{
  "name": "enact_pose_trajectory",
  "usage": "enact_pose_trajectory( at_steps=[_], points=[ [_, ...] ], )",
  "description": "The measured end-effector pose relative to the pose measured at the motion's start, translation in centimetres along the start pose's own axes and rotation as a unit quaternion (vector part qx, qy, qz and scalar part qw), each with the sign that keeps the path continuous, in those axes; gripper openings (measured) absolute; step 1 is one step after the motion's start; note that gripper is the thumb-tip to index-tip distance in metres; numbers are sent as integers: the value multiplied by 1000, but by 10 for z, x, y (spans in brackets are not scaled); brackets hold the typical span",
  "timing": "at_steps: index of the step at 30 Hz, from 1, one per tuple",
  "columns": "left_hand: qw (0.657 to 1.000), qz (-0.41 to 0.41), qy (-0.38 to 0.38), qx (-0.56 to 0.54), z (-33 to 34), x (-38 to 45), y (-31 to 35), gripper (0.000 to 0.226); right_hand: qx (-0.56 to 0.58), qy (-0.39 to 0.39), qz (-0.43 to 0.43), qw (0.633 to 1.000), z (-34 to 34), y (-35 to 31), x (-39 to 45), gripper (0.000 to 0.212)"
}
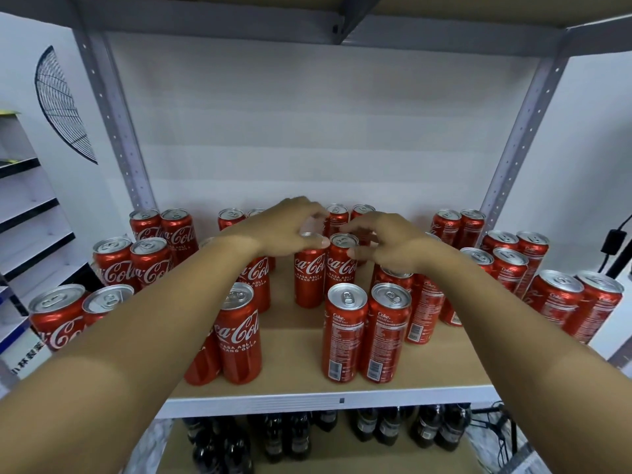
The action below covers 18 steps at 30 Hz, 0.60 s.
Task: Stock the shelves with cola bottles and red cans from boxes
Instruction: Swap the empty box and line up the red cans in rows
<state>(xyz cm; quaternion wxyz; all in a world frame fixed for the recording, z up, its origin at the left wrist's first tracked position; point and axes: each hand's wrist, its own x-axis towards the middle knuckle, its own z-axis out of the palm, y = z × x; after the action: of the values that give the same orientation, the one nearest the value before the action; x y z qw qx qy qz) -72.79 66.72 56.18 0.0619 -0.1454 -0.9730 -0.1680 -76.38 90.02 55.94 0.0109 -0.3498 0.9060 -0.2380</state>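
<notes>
Two upright cans mid-shelf are grasped at their tops by the left hand and right hand.

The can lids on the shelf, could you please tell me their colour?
Silver metal lids on red cans, clearest in the head view.

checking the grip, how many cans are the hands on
2: the left hand grips the left coca-cola can by its top, the right hand the right coca-cola can beside it, mid-shelf. Contact with cans behind may be hidden.
</notes>
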Motion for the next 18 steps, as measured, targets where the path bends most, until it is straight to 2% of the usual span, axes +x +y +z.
enact_pose_trajectory(
  at_steps=[3, 6, 10, 14, 18],
  points=[
    [994, 39, 50, -88, 2, -20, 34, 31, -26, 42, -42, 998, -5, -4, -28, 22],
    [994, 62, 6, -93, 15, -40, 57, 28, -68, 52, -77, 993, -4, -7, -56, 16],
    [996, 72, -22, -53, 29, -60, 64, 42, -63, 33, -76, 995, 1, -3, -83, 22],
    [995, 58, -2, -85, 32, -66, 63, 39, -76, 21, -43, 996, 1, -1, -94, 36],
    [991, 57, -30, -118, 29, -64, 61, 37, -27, 7, -34, 999, -2, 0, -95, 36]
  ],
)
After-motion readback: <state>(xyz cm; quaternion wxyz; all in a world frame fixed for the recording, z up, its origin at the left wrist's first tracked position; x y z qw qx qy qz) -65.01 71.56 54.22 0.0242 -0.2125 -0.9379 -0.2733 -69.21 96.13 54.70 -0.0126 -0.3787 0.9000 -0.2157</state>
